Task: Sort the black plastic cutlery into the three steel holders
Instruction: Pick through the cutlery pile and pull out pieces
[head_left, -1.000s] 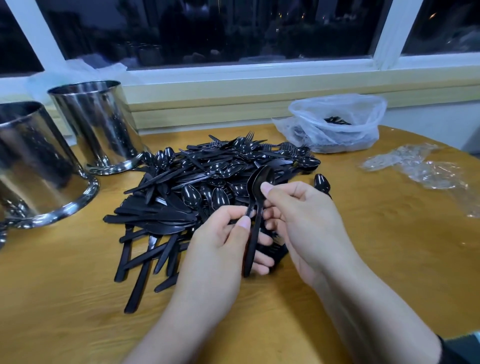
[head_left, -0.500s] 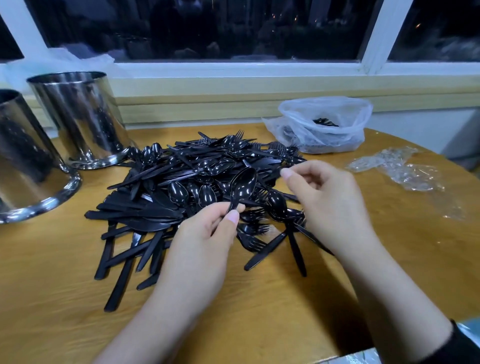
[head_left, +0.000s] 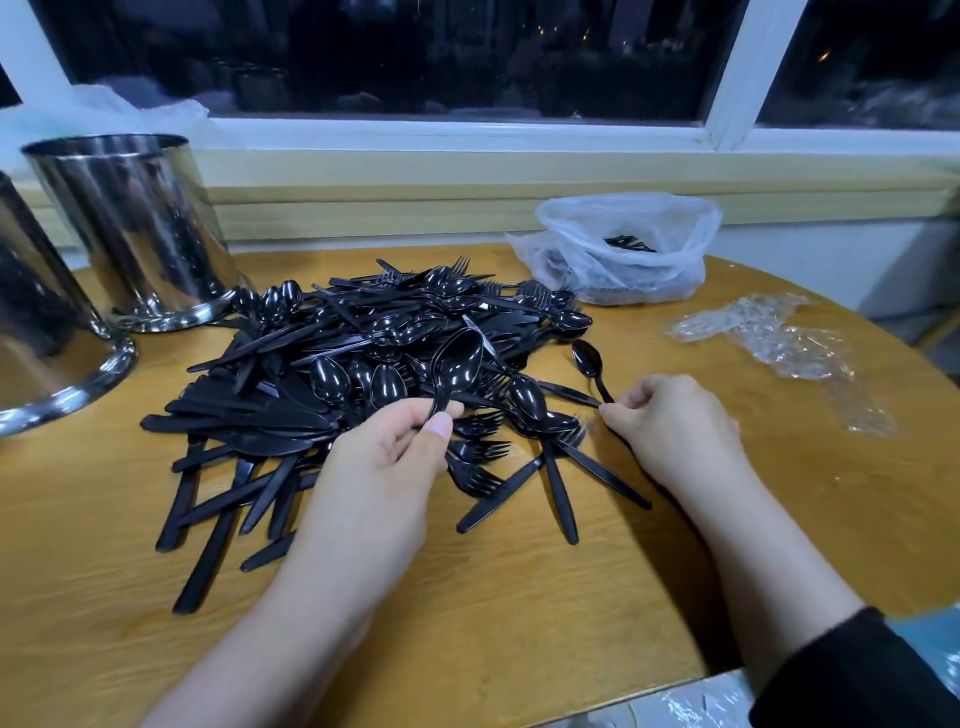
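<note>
A heap of black plastic cutlery (head_left: 332, 374), spoons, forks and knives mixed, lies on the wooden table. My left hand (head_left: 384, 467) pinches the handle of a black spoon (head_left: 457, 364), bowl raised above the heap. My right hand (head_left: 675, 426), at the heap's right edge, pinches the handle of a smaller black spoon (head_left: 588, 359). Two steel holders are in view at the left: one (head_left: 135, 228) at the back, another (head_left: 36, 332) nearer and cut off by the frame edge.
A white plastic bag (head_left: 623, 249) holding some black cutlery sits at the back right. Crumpled clear wrap (head_left: 774, 338) lies on the right of the round table (head_left: 519, 613). A window sill runs behind.
My hands have separated; the left keeps one spoon raised. The right moved out to the heap's right edge and took hold of a smaller spoon.
</note>
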